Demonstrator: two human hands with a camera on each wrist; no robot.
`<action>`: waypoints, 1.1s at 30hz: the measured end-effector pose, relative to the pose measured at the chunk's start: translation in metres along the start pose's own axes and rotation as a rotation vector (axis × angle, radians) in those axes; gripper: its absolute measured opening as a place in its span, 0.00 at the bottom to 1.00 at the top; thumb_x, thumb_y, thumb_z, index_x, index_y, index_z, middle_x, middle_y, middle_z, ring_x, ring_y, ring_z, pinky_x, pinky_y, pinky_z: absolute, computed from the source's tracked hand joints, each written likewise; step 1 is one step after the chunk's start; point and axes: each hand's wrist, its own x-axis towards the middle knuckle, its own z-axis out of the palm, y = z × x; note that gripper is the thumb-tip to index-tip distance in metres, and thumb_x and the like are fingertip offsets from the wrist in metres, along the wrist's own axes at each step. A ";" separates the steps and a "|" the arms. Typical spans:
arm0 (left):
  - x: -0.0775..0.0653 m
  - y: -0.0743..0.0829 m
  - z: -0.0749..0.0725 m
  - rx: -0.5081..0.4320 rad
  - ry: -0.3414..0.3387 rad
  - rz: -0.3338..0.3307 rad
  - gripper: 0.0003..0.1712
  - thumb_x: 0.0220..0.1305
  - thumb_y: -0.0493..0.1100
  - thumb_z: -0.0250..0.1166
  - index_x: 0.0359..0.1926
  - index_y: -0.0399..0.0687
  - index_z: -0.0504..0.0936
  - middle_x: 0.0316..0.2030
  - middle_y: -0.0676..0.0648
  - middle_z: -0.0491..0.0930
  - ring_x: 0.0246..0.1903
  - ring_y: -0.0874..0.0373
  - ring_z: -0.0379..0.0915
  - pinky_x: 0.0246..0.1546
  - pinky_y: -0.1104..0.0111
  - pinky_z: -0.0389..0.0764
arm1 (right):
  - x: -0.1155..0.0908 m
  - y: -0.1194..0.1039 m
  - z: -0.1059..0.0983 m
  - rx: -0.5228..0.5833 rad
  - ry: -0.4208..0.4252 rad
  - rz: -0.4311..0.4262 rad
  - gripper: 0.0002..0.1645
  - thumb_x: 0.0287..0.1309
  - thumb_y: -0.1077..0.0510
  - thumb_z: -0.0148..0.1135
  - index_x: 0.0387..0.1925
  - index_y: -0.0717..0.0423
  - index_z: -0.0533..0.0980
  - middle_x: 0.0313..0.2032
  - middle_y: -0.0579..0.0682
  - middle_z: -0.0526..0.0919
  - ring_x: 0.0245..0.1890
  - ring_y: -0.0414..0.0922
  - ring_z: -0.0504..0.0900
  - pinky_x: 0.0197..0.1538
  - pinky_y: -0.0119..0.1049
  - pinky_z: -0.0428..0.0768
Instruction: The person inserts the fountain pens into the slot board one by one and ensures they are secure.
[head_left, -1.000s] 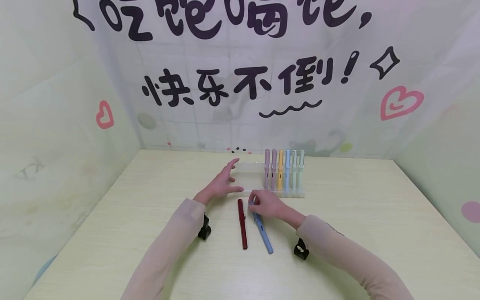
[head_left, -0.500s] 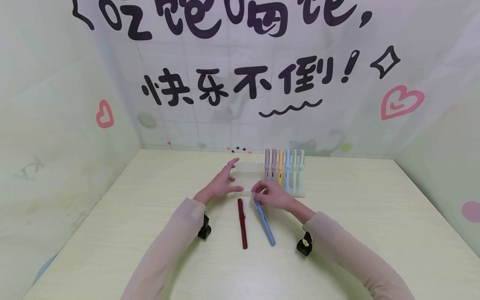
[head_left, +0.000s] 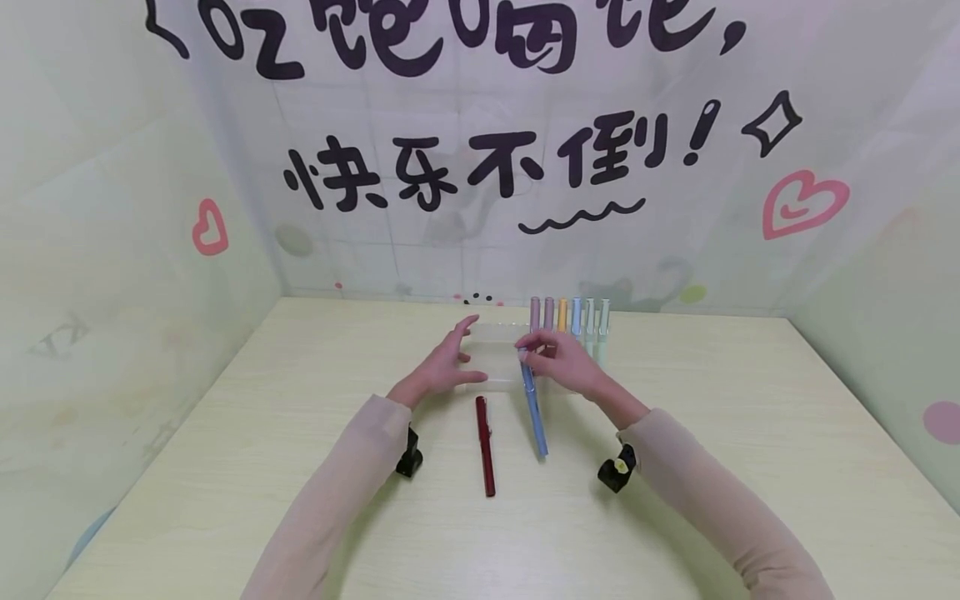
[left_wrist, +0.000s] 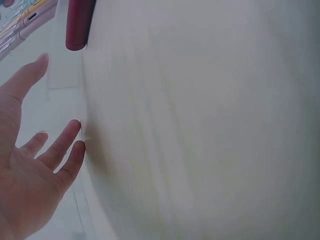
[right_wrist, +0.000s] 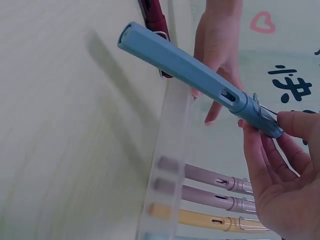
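Between thumb and fingertips, my right hand (head_left: 558, 358) pinches a blue fountain pen (head_left: 534, 408) by its cap end. The pen slants in front of a clear pen rack (head_left: 495, 333), its lower end off the table, as the right wrist view shows. At the rack's left end my left hand (head_left: 442, 362) is spread, fingers relaxed and apart, holding nothing. A dark red fountain pen (head_left: 485, 450) lies on the table in front of the rack. Upright in the rack's right part stand purple pens (right_wrist: 212, 178), a yellow pen (right_wrist: 220, 219), and light blue and pale green pens, partly hidden behind my right hand.
Pale wood tabletop (head_left: 300, 350) surrounds the rack. A printed cloth backdrop (head_left: 480, 267) hangs close behind, with cloth walls at both sides. Each wrist carries a black camera mount (head_left: 408, 457).
My right hand has risen from the table toward the rack, lifting the blue pen and turning it steeper. The left hand and the red pen have stayed put.
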 end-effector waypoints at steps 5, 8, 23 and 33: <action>0.000 0.000 -0.001 -0.003 -0.003 0.007 0.57 0.45 0.41 0.70 0.67 0.58 0.41 0.63 0.37 0.50 0.47 0.45 0.69 0.45 0.55 0.71 | 0.011 0.008 -0.011 -0.032 0.082 -0.002 0.13 0.57 0.61 0.55 0.44 0.62 0.73 0.37 0.55 0.76 0.31 0.47 0.76 0.38 0.47 0.76; -0.001 0.000 -0.001 -0.002 -0.004 0.008 0.57 0.45 0.41 0.70 0.67 0.58 0.41 0.63 0.37 0.50 0.47 0.45 0.68 0.45 0.55 0.70 | 0.014 0.004 -0.016 -0.044 0.122 0.009 0.14 0.57 0.60 0.55 0.44 0.62 0.73 0.38 0.55 0.76 0.34 0.48 0.76 0.39 0.45 0.76; -0.001 -0.002 0.001 0.008 -0.001 0.007 0.57 0.45 0.42 0.70 0.67 0.64 0.40 0.63 0.38 0.51 0.46 0.47 0.69 0.45 0.56 0.70 | 0.019 -0.032 -0.030 -0.022 0.243 -0.043 0.15 0.58 0.63 0.53 0.46 0.69 0.71 0.41 0.61 0.75 0.41 0.52 0.72 0.44 0.46 0.72; -0.002 0.000 0.000 0.010 -0.005 0.004 0.56 0.45 0.41 0.70 0.67 0.63 0.40 0.63 0.38 0.50 0.46 0.47 0.69 0.46 0.56 0.70 | 0.035 -0.017 -0.035 -0.019 0.326 -0.082 0.16 0.57 0.61 0.55 0.46 0.65 0.72 0.43 0.57 0.76 0.42 0.48 0.73 0.48 0.40 0.71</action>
